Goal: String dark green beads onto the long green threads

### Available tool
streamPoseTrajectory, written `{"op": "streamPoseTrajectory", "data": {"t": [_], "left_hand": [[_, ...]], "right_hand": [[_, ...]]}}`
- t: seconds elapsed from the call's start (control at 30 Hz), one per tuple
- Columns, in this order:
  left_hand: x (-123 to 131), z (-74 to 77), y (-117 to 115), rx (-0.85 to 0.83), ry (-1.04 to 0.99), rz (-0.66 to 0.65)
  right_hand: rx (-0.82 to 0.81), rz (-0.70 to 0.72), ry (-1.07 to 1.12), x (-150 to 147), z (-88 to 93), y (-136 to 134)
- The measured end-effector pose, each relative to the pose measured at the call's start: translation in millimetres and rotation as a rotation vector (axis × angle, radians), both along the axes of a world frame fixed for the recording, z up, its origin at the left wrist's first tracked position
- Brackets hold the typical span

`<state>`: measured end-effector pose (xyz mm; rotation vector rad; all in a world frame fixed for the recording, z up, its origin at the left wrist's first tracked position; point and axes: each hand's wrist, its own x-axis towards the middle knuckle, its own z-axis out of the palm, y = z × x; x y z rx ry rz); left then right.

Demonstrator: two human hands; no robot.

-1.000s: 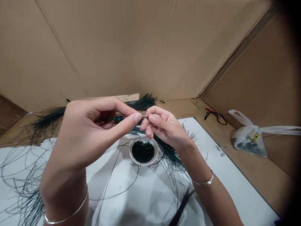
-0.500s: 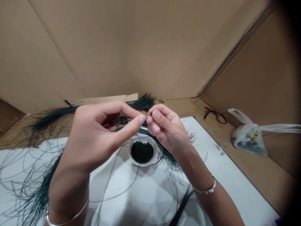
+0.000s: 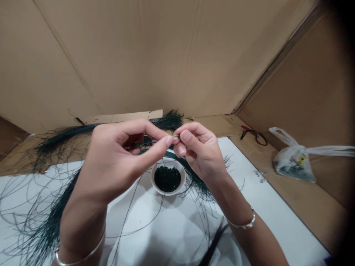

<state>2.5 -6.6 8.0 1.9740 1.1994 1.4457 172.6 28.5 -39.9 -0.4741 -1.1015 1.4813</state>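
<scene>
Above a small white bowl (image 3: 183,184), my left hand (image 3: 116,162) is closed in a pinch on a dark green strand (image 3: 148,143), which runs back under its fingers. My right hand (image 3: 203,157) faces it, thumb and forefinger pinching a tiny dark green bead (image 3: 178,136) at the strand's tip. The fingertips of both hands almost meet; whether the strand passes through the bead is too small to tell. Inside the bowl lies a heap of dark green beads (image 3: 168,178).
Bundles of loose dark green strands (image 3: 41,229) spread at left, and another bundle (image 3: 169,120) lies behind my hands. A white board (image 3: 257,195) covers the cardboard base. To the right are a tied plastic bag (image 3: 294,166) and a black cord with a red end (image 3: 256,136).
My left hand has shifted slightly to the right. The fingers of my right hand have moved a little, and the bead shows more clearly between the fingertips.
</scene>
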Motion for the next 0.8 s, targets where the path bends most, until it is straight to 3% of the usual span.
{"op": "streamPoseTrajectory", "data": {"t": [0.8], "left_hand": [[1.8,-1.0,1.9,-0.003,-0.002,-0.019]], "right_hand": [[0.040,-0.001,0.019,1.1,0.5,0.2]]}}
